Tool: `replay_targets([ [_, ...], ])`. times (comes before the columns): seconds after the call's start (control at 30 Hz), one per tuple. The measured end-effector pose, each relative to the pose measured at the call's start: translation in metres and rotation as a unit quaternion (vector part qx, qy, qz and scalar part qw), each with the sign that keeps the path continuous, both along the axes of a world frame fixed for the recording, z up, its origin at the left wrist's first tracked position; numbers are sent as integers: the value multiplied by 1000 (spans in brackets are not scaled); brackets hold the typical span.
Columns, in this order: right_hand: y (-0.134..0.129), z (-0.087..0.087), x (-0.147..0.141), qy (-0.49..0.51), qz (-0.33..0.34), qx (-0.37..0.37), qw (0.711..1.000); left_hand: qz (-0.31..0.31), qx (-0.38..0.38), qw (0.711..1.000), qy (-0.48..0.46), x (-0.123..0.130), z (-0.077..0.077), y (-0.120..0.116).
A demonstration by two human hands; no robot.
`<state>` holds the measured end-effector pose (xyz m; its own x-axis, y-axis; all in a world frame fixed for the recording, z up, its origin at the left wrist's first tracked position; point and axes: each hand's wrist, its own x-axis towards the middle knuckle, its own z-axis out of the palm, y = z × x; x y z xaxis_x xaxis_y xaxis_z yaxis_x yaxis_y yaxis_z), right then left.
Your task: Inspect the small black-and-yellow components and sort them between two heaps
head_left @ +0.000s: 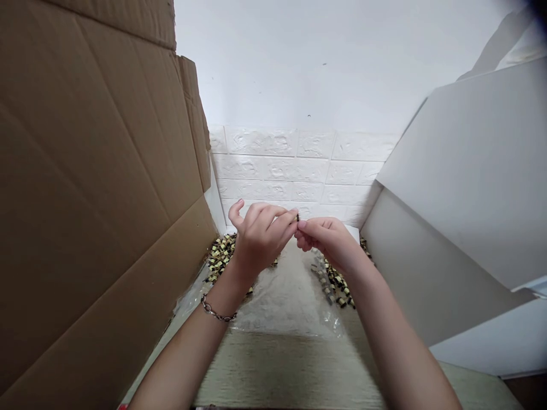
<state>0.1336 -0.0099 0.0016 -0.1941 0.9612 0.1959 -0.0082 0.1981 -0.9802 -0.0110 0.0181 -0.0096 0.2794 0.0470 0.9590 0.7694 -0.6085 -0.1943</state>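
At the near edge of the bench, a pale, streaked surface runs between the left and right edges. Farther in lies a clear plastic sheet, wrinkled, its front border glossy. A chain bracelet encircles the left wrist. Above the sheet, about midway between the bench's side edges, the left hand and right hand meet. The left fingers are pinched on a small component, its dark end showing; the little finger stands raised, apart. The right fingers are drawn narrow just beside it; whether they also grip it cannot be told. Similar yellow-and-black pieces lie heaped toward the left edge and toward the right edge, partly hidden by the hands. Brown cardboard flanks the left edge, white panels the right. Beyond the far edge stands a white brick-patterned wall.
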Motion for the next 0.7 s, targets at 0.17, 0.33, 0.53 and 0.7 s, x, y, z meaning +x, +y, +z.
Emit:
replay_targets([
  [0.17,-3,2,1,-8,-2,10,1000,-4,-6,1000,-6,0,1,-1],
  [0.33,-5,6,3,-6,-11,8,1000,-40,-23,999,-15,-2,-1,1],
  [0.53,-11,9,4,-30,-29,16,999,-4,23,1000,13,-4,-1,0],
  [0.7,-11,7,3,-47,-20,13,999,11,26,999,41,-4,-4,2],
])
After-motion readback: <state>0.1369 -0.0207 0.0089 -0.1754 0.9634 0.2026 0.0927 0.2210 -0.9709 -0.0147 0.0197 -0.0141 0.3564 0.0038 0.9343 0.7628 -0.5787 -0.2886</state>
